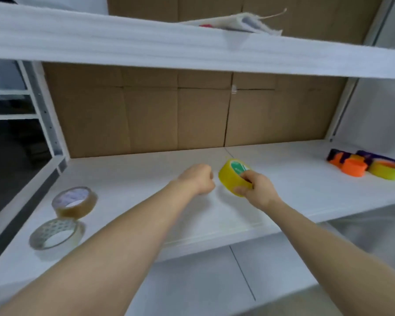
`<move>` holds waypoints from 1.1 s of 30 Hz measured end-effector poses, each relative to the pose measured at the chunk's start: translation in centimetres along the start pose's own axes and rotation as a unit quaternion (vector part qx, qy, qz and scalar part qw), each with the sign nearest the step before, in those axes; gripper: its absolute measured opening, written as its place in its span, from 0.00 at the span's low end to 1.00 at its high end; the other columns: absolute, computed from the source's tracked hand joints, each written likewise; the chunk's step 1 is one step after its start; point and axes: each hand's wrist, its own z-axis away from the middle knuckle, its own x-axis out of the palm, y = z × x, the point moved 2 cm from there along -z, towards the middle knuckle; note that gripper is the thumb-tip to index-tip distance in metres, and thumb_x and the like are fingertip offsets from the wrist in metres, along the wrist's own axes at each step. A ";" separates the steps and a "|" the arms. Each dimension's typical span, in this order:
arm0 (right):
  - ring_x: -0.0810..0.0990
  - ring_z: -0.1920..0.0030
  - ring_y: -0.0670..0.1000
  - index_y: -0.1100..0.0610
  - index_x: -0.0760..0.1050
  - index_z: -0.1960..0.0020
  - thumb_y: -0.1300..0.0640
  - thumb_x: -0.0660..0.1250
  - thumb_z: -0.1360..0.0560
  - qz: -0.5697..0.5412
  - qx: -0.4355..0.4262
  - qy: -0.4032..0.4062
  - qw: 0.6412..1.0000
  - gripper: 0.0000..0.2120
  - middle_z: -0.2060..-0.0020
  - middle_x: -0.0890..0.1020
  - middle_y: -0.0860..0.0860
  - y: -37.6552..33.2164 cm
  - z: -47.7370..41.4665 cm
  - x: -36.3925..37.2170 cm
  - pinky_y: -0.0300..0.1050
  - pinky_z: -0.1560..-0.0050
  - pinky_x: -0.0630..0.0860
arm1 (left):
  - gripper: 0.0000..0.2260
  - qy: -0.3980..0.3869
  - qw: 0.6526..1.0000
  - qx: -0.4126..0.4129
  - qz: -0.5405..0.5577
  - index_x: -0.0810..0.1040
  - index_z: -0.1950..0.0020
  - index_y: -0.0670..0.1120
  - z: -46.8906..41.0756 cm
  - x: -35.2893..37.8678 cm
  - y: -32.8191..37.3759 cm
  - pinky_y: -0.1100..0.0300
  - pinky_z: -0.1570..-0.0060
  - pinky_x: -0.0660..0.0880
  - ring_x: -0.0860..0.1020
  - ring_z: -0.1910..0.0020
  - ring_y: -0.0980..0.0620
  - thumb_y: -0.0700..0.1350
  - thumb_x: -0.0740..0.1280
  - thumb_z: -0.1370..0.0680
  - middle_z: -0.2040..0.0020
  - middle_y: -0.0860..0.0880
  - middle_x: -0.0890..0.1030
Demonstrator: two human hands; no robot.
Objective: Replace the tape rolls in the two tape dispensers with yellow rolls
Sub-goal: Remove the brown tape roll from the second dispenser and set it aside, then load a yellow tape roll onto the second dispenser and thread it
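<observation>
My right hand [257, 189] grips a yellow tape roll [232, 176] with a green core label, held just above the middle of the white shelf [146, 179]. To its left my left hand [200, 179] is a closed fist, a short gap from the roll, and nothing shows in it. At the far right of the shelf lie two orange and purple tape dispensers [349, 164], with a second yellow roll [387, 171] at the end of the nearer one. The picture is blurred there, so I cannot tell whether that roll is mounted.
A brown tape roll [74, 202] and a clear tape roll [56, 234] lie flat at the shelf's left front. Cardboard [169, 115] lines the back of the bay. An upper shelf [192, 51] overhangs, with folded cloth on it. White uprights stand at both sides.
</observation>
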 end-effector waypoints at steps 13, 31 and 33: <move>0.75 0.50 0.53 0.59 0.74 0.37 0.58 0.69 0.28 -0.019 0.143 0.072 0.987 0.20 0.52 0.76 0.52 27.7 3.6 -19.3 0.39 0.52 0.66 | 0.13 -0.085 0.989 0.115 0.025 0.79 0.43 0.44 -10.3 15.0 30.5 0.56 0.46 0.73 0.77 0.44 0.46 0.42 0.62 0.25 0.43 0.46 0.79; 0.77 0.50 0.56 0.59 0.76 0.42 0.61 0.68 0.28 -0.151 0.240 0.168 0.944 0.15 0.51 0.79 0.54 46.5 -5.0 -29.4 0.50 0.47 0.74 | 0.03 -0.103 0.990 0.083 0.053 0.74 0.57 0.46 -27.3 24.9 43.8 0.58 0.59 0.68 0.76 0.52 0.45 0.39 0.63 0.26 0.53 0.44 0.75; 0.76 0.51 0.55 0.58 0.76 0.44 0.62 0.67 0.27 -0.173 0.239 0.171 0.940 0.12 0.51 0.79 0.55 47.5 -7.8 -30.2 0.50 0.48 0.74 | 0.11 -0.104 0.989 0.071 0.072 0.75 0.46 0.44 -29.8 25.4 44.5 0.58 0.58 0.70 0.77 0.46 0.44 0.43 0.66 0.27 0.48 0.43 0.76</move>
